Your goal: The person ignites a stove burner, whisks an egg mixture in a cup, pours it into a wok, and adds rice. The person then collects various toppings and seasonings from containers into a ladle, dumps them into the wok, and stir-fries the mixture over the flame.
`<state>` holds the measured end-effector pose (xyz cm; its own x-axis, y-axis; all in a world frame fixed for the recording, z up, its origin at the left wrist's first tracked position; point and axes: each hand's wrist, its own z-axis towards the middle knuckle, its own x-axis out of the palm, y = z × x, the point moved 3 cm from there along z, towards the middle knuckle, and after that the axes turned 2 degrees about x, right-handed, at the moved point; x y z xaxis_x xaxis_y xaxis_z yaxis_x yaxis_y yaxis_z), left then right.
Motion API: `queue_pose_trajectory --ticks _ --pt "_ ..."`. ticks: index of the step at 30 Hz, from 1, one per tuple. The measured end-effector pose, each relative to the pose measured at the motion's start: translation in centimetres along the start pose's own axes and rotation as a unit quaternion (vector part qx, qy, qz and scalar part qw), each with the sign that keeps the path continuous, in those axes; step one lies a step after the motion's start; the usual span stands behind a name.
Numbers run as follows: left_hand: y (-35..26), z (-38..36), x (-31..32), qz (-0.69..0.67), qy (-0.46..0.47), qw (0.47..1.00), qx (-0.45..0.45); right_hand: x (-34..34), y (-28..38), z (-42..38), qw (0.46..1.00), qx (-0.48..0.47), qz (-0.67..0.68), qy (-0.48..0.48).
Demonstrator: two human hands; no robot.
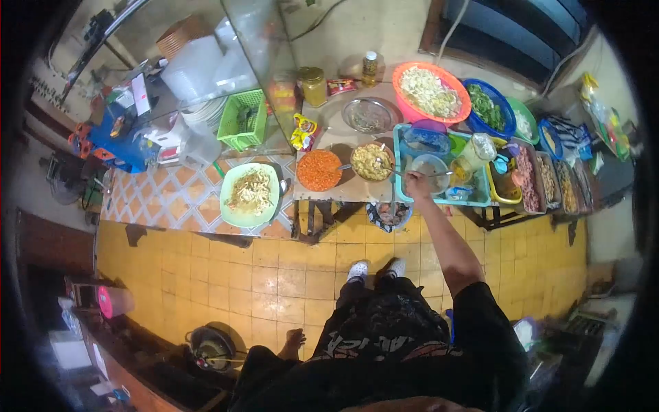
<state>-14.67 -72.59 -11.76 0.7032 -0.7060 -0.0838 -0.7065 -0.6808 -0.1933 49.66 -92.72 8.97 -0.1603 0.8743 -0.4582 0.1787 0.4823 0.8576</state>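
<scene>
Right hand [417, 185] was at the basket [399, 189], grip indeterminable; left hand [295, 337] hung low, closure unclear. Apparent step was ingredient pick-up; next move required rim clearance.

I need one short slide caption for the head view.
Right hand at the turquoise basket, left hand hanging low, green plate of food on tiled counter.

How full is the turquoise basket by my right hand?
Well filled: bowls and other containers crowd the basket.
</scene>
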Motion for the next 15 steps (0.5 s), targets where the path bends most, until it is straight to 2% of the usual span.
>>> queue_pose_trajectory --ticks 1,2,3,4,5,6,8,9,10,11,12,14,15 --pt "-0.2 -0.7 -0.4 0.087 -0.042 0.995 -0.020 -0.9 1.2 -2.1 0.997 0.039 0.062 0.013" --pt "-0.7 -0.6 -0.1 0.096 -0.041 0.994 -0.019 -1.1 1.5 -2.8 0.997 0.043 0.064 0.005" --pt "-1.4 0.1 0.4 0.094 -0.038 0.995 -0.016 -1.7 2.7 -3.4 0.986 -0.153 -0.036 -0.062" --pt "-2.2 0.8 0.8 0.090 -0.036 0.995 -0.012 -1.9 3.8 -4.3 0.922 -0.340 -0.137 -0.125" --pt "-3.3 1.6 1.5 0.079 -0.003 0.997 0.023 -1.7 3.8 -4.1 0.933 -0.296 -0.176 -0.105" --pt "-4.9 2.4 2.6 0.067 0.030 0.996 0.058 -1.5 3.8 -4.0 0.934 -0.293 -0.174 -0.108" --pt "-8.8 6.0 5.9 0.043 0.112 0.989 0.086 -0.8 2.4 -2.3 0.971 -0.159 -0.145 -0.100" --pt "-11.0 4.6 7.9 0.034 0.117 0.981 0.154 0.5 -1.8 0.7 0.997 -0.065 -0.020 -0.027" --pt "-13.4 3.1 10.6 0.029 0.123 0.967 0.223 -0.5 -0.8 -0.7 0.997 -0.061 -0.012 -0.039" --pt "-15.9 2.7 13.7 0.057 0.116 0.967 0.220 -1.8 1.3 -3.5 0.988 0.030 0.154 0.010" --pt "-17.8 2.0 16.4 0.089 0.110 0.967 0.214 -3.1 2.6 -6.3 0.939 0.119 0.317 0.056" --pt "-19.8 -0.4 20.8 0.133 0.156 0.940 0.273 -7.0 1.3 -10.1 0.923 0.108 0.367 0.042" --pt "-20.5 -0.5 22.5 0.157 0.182 0.935 0.259 -9.1 0.4 -12.5 0.913 0.084 0.394 0.061"
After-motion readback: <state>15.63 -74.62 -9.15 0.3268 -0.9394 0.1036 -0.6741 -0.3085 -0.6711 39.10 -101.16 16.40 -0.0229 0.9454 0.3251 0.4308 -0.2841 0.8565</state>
